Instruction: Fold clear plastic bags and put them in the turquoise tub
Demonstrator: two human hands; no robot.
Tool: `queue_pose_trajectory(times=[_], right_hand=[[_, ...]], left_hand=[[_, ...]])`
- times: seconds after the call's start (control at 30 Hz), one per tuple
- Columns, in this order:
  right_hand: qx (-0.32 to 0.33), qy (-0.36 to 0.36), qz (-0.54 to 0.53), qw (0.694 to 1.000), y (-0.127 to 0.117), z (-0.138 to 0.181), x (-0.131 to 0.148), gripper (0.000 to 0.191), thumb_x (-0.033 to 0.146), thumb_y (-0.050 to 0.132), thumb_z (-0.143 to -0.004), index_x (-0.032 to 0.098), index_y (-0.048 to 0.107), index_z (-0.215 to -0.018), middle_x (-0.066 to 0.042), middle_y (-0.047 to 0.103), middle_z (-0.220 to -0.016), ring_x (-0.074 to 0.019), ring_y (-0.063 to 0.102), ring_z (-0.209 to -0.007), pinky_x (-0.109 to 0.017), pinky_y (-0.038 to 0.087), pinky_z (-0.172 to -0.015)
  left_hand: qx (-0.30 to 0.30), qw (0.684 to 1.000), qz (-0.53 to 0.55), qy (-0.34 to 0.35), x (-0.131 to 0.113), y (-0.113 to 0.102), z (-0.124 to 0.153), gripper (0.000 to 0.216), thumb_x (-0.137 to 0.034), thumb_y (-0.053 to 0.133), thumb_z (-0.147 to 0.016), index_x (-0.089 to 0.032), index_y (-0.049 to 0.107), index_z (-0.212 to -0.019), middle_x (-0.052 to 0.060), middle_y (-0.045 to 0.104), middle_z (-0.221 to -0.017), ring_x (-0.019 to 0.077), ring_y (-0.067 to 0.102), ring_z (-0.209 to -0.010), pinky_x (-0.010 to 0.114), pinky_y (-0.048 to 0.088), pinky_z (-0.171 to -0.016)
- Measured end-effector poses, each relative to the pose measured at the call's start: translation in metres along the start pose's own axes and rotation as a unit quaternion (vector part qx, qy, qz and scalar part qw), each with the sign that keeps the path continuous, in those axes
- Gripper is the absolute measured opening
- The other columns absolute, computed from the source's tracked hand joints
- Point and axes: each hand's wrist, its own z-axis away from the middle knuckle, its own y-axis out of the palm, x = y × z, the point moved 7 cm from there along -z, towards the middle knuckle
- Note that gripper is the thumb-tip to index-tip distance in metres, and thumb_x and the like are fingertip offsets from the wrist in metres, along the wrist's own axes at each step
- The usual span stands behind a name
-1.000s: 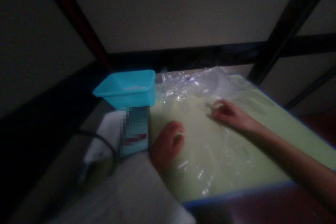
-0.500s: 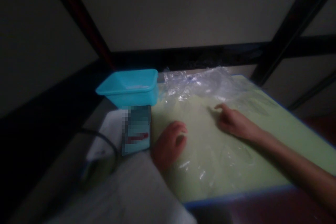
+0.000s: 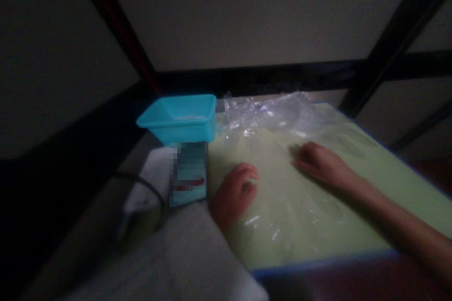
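A clear plastic sheet (image 3: 289,113) lies across a yellow-green tabletop (image 3: 374,174), bunched and crinkled at the far end and flatter toward the near edge. My left hand (image 3: 233,196) rests on the left part of the tabletop. Its fingers are curved, with a gap between them and the thumb, and nothing shows in the gap. Farther right, my right hand (image 3: 319,163) is low over the plastic, slightly blurred. Its fingers are drawn together and point left; whatever they may hold is hidden.
A turquoise plastic tub (image 3: 183,120) stands at the back left. In front of it lies a pixelated flat item (image 3: 189,174) on something white (image 3: 151,178). A dark cable (image 3: 141,181) curves past on the left. Blue edging (image 3: 318,263) borders the tabletop, and walls stand behind.
My right hand's index finger was stretched out and is now folded in with the others. My left hand keeps nearly the same pose. The whole view has shifted slightly.
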Motion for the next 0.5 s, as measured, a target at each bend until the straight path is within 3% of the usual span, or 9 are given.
queue_pose_trajectory(times=[0.17,0.3,0.43,0.5], right_hand=[[0.081,-0.023,0.003,0.996,0.009,0.002,-0.005,0.02,0.033,0.052,-0.08,0.019,0.052,-0.066,-0.004,0.055,-0.064,-0.0147,0.046,-0.054,-0.028,0.034,-0.049],[0.073,-0.031,-0.054,0.995,0.009,0.002,0.003,0.017,0.029,0.051,-0.079,0.018,0.053,-0.067,-0.003,0.054,-0.064,-0.0141,0.046,-0.056,-0.026,0.035,-0.049],[0.064,-0.02,-0.152,0.986,0.005,0.004,0.014,0.023,0.037,0.044,-0.085,0.019,0.048,-0.07,-0.002,0.052,-0.063,-0.0135,0.046,-0.055,-0.026,0.036,-0.048],[0.047,-0.018,-0.148,0.988,0.001,0.004,0.014,0.025,0.04,0.044,-0.086,0.02,0.047,-0.071,-0.002,0.054,-0.064,-0.0137,0.047,-0.055,-0.026,0.036,-0.048]], left_hand=[[-0.002,1.0,0.007,0.005,0.0,0.002,-0.001,0.015,-0.005,0.051,-0.075,-0.018,0.057,-0.079,0.007,0.062,-0.097,0.0195,0.058,-0.098,0.033,0.046,-0.088],[-0.012,1.0,0.018,0.009,-0.001,0.001,-0.003,0.015,-0.005,0.051,-0.075,-0.018,0.058,-0.079,0.006,0.061,-0.096,0.0189,0.058,-0.096,0.034,0.046,-0.088],[-0.012,0.999,0.033,0.006,-0.003,0.0,-0.003,0.015,-0.005,0.051,-0.075,-0.018,0.058,-0.079,0.006,0.061,-0.096,0.019,0.059,-0.096,0.034,0.047,-0.088],[-0.012,0.999,0.04,0.0,-0.003,0.001,-0.004,0.016,-0.004,0.051,-0.074,-0.017,0.059,-0.079,0.007,0.062,-0.097,0.0191,0.059,-0.096,0.034,0.048,-0.086]])
